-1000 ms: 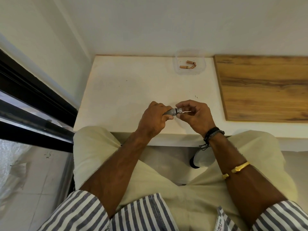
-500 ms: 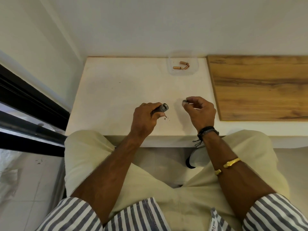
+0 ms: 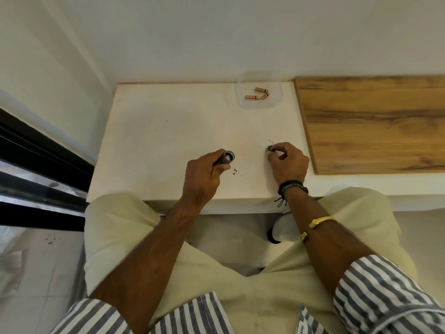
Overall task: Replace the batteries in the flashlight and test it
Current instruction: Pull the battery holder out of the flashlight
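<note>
The left grip (image 3: 202,174) wraps the flashlight body (image 3: 225,159) over the desk (image 3: 168,131), its open end pointing to 1 o'clock. At its 3 o'clock, apart, the right grip (image 3: 287,162) pinches the end cap (image 3: 270,148). Copper batteries (image 3: 256,94) lie in a clear tray (image 3: 240,102) at 12 o'clock.

So the cap (image 3: 270,148) is off the flashlight (image 3: 227,158) now, pinched in the right hand's (image 3: 287,162) fingertips. The hands have pulled apart, and the left hand (image 3: 202,179) grips the body, open end poking past its fingers.
</note>
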Tool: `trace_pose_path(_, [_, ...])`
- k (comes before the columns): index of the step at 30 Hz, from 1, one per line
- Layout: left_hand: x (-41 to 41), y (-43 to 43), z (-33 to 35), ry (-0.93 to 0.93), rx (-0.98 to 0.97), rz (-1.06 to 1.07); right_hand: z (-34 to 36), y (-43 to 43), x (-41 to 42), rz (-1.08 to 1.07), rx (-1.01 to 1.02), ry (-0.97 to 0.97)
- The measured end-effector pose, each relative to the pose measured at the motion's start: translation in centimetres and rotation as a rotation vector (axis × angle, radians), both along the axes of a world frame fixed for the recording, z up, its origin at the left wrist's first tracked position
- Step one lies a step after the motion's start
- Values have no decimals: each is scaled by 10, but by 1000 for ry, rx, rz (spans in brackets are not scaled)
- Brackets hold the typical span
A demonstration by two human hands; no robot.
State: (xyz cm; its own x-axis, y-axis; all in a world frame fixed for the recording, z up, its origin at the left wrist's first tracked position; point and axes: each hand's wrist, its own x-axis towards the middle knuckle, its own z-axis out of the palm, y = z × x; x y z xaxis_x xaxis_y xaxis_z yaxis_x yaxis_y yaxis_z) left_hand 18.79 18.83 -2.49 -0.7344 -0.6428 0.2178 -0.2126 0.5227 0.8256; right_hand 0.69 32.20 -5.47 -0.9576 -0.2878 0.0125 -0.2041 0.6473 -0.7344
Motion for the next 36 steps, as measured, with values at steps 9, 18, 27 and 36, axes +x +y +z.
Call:
trace_pose_path(9, [-8,-6,11,-207,-221,-171,25,-9,20,56,-284,-79])
trace_pose_path(18, [-26,-19,39,-515,-787,-359,42,-13,41,200,-664,-1186])
trace_pose_path(27, [-34,-28,51,-568,-852,-399,34,-12,42,96,-825,-1290])
trace_pose_path(36, [-22,-39,31,-422,-476,-154,34,-10,31,-81,-902,-1113])
